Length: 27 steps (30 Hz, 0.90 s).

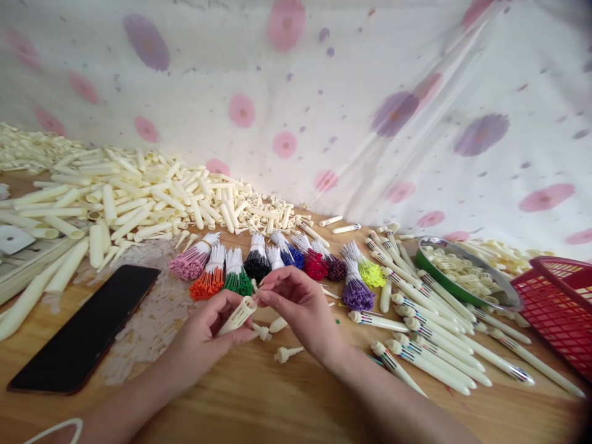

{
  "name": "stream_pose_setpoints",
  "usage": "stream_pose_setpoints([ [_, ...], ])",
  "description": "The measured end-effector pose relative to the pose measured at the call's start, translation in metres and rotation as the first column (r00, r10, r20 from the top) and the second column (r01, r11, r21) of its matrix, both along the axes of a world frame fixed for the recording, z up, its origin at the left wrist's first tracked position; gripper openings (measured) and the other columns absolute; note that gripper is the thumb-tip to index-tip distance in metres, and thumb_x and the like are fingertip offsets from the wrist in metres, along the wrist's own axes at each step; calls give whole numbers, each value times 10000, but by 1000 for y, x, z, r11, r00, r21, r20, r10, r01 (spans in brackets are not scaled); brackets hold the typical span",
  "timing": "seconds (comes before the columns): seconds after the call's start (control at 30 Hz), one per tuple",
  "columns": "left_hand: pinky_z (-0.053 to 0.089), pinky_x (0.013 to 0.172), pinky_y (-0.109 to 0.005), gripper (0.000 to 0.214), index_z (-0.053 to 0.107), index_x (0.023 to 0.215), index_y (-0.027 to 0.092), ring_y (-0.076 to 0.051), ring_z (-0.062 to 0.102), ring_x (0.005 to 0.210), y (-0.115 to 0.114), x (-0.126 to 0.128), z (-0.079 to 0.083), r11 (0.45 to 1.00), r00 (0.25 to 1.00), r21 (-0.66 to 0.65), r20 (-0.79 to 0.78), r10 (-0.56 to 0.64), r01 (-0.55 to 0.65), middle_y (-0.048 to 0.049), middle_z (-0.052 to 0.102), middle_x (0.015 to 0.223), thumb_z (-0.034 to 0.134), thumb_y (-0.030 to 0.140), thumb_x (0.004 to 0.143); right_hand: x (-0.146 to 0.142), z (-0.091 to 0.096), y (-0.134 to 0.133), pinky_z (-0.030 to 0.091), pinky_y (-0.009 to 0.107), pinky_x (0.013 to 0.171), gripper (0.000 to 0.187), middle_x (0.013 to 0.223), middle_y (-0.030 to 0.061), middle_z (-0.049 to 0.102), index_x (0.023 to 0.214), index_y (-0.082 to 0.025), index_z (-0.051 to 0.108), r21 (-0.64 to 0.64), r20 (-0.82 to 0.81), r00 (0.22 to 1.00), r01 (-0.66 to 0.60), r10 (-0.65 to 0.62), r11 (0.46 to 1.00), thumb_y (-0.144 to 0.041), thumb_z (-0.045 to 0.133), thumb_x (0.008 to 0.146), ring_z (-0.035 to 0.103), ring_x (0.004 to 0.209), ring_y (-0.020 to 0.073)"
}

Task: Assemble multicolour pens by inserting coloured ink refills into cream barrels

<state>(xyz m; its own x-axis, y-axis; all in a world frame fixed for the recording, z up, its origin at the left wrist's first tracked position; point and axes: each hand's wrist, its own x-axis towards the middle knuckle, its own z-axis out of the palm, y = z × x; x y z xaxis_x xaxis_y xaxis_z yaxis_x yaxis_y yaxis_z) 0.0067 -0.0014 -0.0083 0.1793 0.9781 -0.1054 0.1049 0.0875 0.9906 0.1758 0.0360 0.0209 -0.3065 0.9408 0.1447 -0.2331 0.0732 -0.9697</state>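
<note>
My left hand (210,327) is closed around a short cream pen barrel (237,316) with slots in its side, its open end tilted up to the right. Over that open end, my right hand (298,305) pinches with thumb and forefinger; what sits between the fingertips is too small to make out. Just below the hands lie a small cream plunger-like part (287,354) and another such part (263,332). Behind them stand banded bundles of pen refills, among them green (238,277), orange (207,282), red (315,264) and purple (358,293).
Left of my hands lies a black phone (86,330). A large heap of cream pen tubes (124,197) fills the back left. Multicolour pens (435,361) are spread on the right, near a green-sided bowl (467,271) of small parts and a red basket (555,308). A flowered sheet (287,92) hangs behind.
</note>
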Motion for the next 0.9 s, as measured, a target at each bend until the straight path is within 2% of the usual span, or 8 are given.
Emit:
stream_pose_setpoints([
  [0.17, 478, 702, -259, 216, 559, 907, 231, -168, 640, 778, 0, 0, -4, 1000, 1000, 9, 10, -26, 26, 25, 668, 820, 684, 276, 736, 0, -2, -1, 474, 245, 646, 71, 721, -1, 654, 731, -187, 662, 105, 218, 974, 34, -56, 994, -240, 702, 706, 586, 674, 119],
  [0.33, 480, 713, -268, 235, 550, 903, 225, -172, 642, 779, 0, 0, -3, 1000, 1000, -4, 13, -3, 3, 19, 685, 800, 690, 296, 730, 17, 17, 3, 475, 216, 639, 43, 741, -15, 669, 757, -202, 675, 207, 149, 972, 149, -182, 967, -208, 697, 720, 580, 665, 94],
  [0.5, 482, 686, -253, 221, 557, 860, 217, -161, 640, 744, 0, 2, 1, 1000, 1000, 7, 18, 14, -14, 28, 675, 751, 703, 263, 701, 33, 33, 11, 482, 197, 596, 58, 705, -19, 679, 715, -201, 678, 181, 129, 971, 176, -201, 968, -205, 730, 690, 588, 625, 81],
  [0.9, 490, 684, -243, 205, 575, 858, 220, -157, 646, 746, 1, 2, -3, 1000, 1000, 24, 5, 10, -10, 29, 676, 755, 706, 254, 704, 43, 37, 20, 455, 199, 509, 102, 640, -13, 665, 694, -189, 672, 132, 149, 971, 170, -189, 977, -256, 743, 667, 571, 555, 79],
])
